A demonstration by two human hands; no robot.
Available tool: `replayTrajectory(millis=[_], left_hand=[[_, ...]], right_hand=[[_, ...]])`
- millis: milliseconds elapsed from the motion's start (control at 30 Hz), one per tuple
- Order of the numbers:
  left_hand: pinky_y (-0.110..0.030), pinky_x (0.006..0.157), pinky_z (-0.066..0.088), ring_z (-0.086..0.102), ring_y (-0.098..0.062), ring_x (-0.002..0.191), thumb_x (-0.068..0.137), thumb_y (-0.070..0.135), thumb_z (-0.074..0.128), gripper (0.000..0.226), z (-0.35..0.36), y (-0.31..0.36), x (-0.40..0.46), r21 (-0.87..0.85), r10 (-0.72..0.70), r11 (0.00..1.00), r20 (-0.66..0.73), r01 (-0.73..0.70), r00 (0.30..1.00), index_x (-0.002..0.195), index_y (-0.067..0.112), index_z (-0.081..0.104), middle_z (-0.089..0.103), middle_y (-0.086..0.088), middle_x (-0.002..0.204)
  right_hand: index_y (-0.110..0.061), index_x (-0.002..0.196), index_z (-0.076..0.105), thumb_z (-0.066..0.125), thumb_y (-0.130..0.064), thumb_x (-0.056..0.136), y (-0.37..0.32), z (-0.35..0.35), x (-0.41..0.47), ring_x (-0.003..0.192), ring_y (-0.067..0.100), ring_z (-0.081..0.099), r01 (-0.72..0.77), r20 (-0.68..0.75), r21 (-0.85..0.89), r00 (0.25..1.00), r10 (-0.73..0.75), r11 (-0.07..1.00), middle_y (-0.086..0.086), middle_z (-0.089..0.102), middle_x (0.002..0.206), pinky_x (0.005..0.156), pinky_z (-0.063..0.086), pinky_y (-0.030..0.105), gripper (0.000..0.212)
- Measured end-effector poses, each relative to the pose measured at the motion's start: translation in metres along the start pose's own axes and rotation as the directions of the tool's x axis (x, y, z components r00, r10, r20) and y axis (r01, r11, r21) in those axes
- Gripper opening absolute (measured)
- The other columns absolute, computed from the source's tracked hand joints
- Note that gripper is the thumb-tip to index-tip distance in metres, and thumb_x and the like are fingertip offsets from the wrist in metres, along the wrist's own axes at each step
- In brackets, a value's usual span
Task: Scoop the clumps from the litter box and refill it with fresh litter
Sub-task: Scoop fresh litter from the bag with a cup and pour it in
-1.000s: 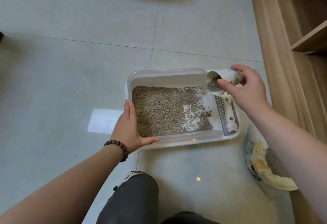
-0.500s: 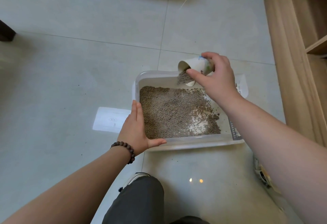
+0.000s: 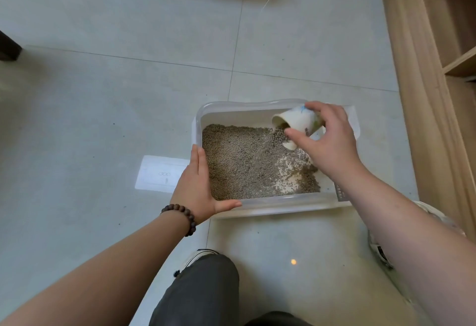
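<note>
Litter box (image 3: 198, 129) refill under way.
Right hand (image 3: 332, 142) grips tilted cup (image 3: 296, 119), pouring litter (image 3: 239, 160); left hand (image 3: 195, 186), fingers straight, steadies the rim. Next, likely spreading over bare patches.

white litter box (image 3: 198, 124) on the floor, grey litter (image 3: 239, 163) inside; tipped paper cup (image 3: 296, 122) spilling granules.
</note>
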State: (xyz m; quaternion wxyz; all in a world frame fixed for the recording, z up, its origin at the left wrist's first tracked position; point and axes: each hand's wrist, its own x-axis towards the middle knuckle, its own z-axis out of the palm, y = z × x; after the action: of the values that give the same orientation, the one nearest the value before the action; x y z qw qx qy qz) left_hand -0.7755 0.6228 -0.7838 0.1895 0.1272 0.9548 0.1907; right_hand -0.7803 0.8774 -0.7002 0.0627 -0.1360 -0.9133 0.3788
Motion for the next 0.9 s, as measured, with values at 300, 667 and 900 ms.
replayTrajectory(millis=[300,667,900], left_hand=[[-0.027,0.115,0.015,0.012,-0.023,0.145,0.046,0.081,0.065,0.149,-0.001,0.002,-0.001,-0.022,0.002,1.0,-0.002,-0.002,1.0,0.148,0.005,-0.014,-0.017,-0.01,0.158],[-0.028,0.115,0.018,0.011,-0.022,0.146,0.039,0.086,0.054,0.15,0.001,0.001,-0.001,-0.026,-0.011,1.0,-0.011,0.01,1.0,0.149,0.006,-0.012,-0.015,-0.008,0.158],[-0.027,0.113,0.021,0.012,-0.021,0.146,0.046,0.081,0.064,0.148,0.0,0.002,-0.001,-0.014,0.0,1.0,-0.018,0.0,1.0,0.148,0.006,-0.013,-0.016,-0.008,0.158]], right_hand=[[-0.017,0.123,0.057,0.081,-0.031,0.069,0.042,-0.013,-0.025,0.116,0.017,0.048,-0.045,0.031,-0.117,0.998,0.049,0.992,0.007,0.047,0.126,0.092,0.026,0.011,0.061],[-0.017,0.127,0.055,0.08,-0.031,0.071,0.071,-0.02,-0.037,0.114,0.019,0.048,-0.168,-0.063,-0.132,0.985,0.161,0.977,0.009,0.045,0.128,0.087,0.027,0.01,0.062],[-0.018,0.127,0.054,0.079,-0.033,0.072,0.078,-0.023,-0.036,0.114,0.02,0.048,-0.191,-0.099,-0.142,0.979,0.178,0.971,0.01,0.044,0.129,0.089,0.03,0.016,0.062]])
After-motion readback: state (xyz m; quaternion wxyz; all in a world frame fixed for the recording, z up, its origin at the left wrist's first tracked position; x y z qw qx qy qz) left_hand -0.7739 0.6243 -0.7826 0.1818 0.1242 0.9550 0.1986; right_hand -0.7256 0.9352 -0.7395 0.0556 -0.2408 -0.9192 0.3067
